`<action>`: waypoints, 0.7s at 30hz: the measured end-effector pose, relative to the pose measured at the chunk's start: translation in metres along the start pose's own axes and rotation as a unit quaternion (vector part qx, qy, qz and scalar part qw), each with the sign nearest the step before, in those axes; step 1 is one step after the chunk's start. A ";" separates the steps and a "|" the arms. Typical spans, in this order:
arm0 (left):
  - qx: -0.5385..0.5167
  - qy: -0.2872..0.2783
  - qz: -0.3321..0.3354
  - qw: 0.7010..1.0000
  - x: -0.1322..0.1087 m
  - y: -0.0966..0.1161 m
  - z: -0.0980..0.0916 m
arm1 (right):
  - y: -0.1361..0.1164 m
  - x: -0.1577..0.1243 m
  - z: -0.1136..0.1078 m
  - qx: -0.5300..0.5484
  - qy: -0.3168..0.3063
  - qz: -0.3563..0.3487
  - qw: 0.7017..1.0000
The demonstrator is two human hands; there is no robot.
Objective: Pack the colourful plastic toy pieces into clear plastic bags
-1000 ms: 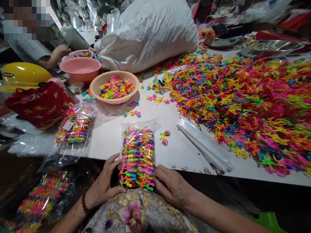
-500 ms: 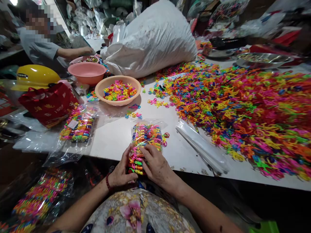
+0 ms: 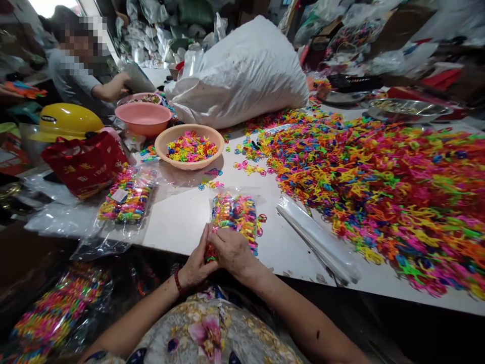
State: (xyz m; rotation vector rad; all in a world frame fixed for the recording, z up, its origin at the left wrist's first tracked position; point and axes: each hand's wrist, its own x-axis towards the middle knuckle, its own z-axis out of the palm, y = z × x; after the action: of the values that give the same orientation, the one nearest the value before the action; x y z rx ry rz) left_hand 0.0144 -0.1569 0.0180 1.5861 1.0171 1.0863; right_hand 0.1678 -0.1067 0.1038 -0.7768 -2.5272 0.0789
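Note:
A clear plastic bag packed with colourful small plastic bicycle toys (image 3: pixel 234 215) lies at the near edge of the white table (image 3: pixel 182 217). My left hand (image 3: pixel 197 260) and my right hand (image 3: pixel 233 250) meet at the bag's near end and both grip it, fingers closed over the plastic. A red bead bracelet sits on my left wrist. To the right of the bag a huge heap of loose bicycle toys (image 3: pixel 379 172) covers the table.
A stack of empty clear bags (image 3: pixel 318 237) lies right of my hands. Another filled bag (image 3: pixel 127 199) rests to the left, more in the lower left (image 3: pixel 49 313). Beige bowl of toys (image 3: pixel 189 146), pink bowl (image 3: pixel 143 117), white sack (image 3: pixel 238 76), red bag (image 3: pixel 85 164), yellow helmet (image 3: pixel 64 121). A co-worker (image 3: pixel 81 76) works far left.
My hands have come together from either side of the bag's near end and closed on it. The bag has slid further onto the table, away from me. The co-worker's arm shifted.

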 end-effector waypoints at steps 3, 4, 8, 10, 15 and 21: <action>-0.006 0.036 0.016 0.999 0.011 0.000 -0.001 | -0.007 0.000 0.001 0.005 -0.023 -0.047 0.999; -0.005 0.047 0.021 0.999 0.014 0.000 -0.001 | -0.009 -0.002 -0.001 -0.001 -0.030 -0.059 0.998; 0.021 0.066 0.024 0.997 0.017 0.002 -0.001 | -0.008 -0.016 -0.015 -0.015 -0.047 -0.044 0.998; 0.045 0.031 0.042 0.998 0.016 0.002 -0.003 | -0.003 -0.027 -0.025 -0.022 -0.041 -0.014 0.999; 0.123 -0.032 0.087 0.988 0.015 -0.008 -0.012 | 0.018 -0.053 -0.037 -0.063 0.010 0.036 0.997; 0.139 -0.001 0.110 0.984 0.023 -0.013 -0.001 | 0.039 -0.067 -0.042 -0.110 0.043 0.029 0.993</action>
State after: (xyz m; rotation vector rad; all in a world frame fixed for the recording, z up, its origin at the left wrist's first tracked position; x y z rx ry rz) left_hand 0.0179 -0.1315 0.0098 1.9606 1.0449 1.1258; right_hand 0.2559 -0.1141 0.1036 -0.9174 -2.4589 -0.2123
